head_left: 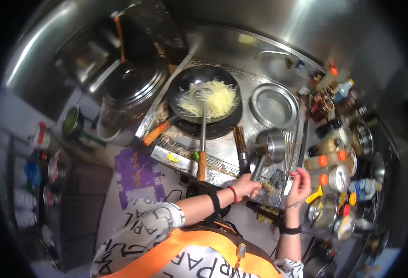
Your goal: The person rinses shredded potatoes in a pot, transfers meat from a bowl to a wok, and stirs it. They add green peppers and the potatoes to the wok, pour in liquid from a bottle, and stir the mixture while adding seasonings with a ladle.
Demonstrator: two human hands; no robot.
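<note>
My left hand is at the front edge of the stove, its fingers curled. Beside it are the ends of a saucepan handle and of a bamboo brush with a dark handle. Whatever is between those fingers, I cannot make out. My right hand is raised at the stove's right front corner, fingers loosely bent and apart, with nothing visible in them. Between the hands lies a grey steel-wool scourer. Pale shredded food fills part of a black wok, where a wooden-handled spatula rests.
A metal basin sits right of the wok. Seasoning jars and bottles crowd the right side. On the left stand a large lidded pot and, lower down, purple cardboard. Metal utensils lie beside the saucepan.
</note>
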